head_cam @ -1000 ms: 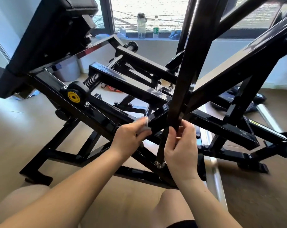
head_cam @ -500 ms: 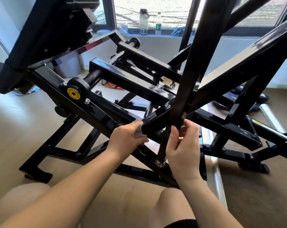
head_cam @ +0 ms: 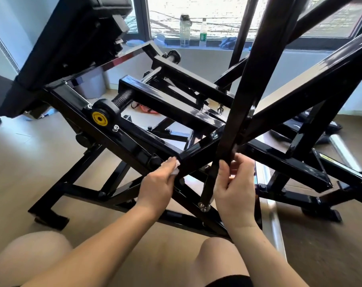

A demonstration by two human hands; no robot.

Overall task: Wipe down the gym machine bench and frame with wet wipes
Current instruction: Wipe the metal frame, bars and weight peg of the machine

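The person's left hand (head_cam: 157, 183) is closed in a grip on a crumpled white wet wipe (head_cam: 176, 169), pressing it against the near corner of a glossy black steel machine frame (head_cam: 169, 106), where a square cross tube ends near the middle of the scene. Only a small wad of the wipe shows past the fingers. Just right of it, the right hand (head_cam: 236, 189) has its grip closed on a slanting black square bar (head_cam: 256, 69), thumb on the near face and fingers curled behind; the bar runs from the far top of the view down to a silver bolt (head_cam: 204, 207) at its lower end, beside the right wrist. Whether this hand also holds a wipe cannot be told. The black padded bench (head_cam: 72, 38) tilts high at the far left, above a round yellow disc (head_cam: 99, 119) and a black coil spring (head_cam: 123, 97) on the frame. The machine's feet stand on a light wooden floor (head_cam: 30, 162). On the far windowsill stand a clear plastic bottle (head_cam: 185, 31) and a green-labelled bottle (head_cam: 203, 33), with a blue cloth (head_cam: 227, 42) to their right. A grey bin (head_cam: 93, 85) sits behind the frame at left. Two bare knees (head_cam: 26, 259) fill the near edge.
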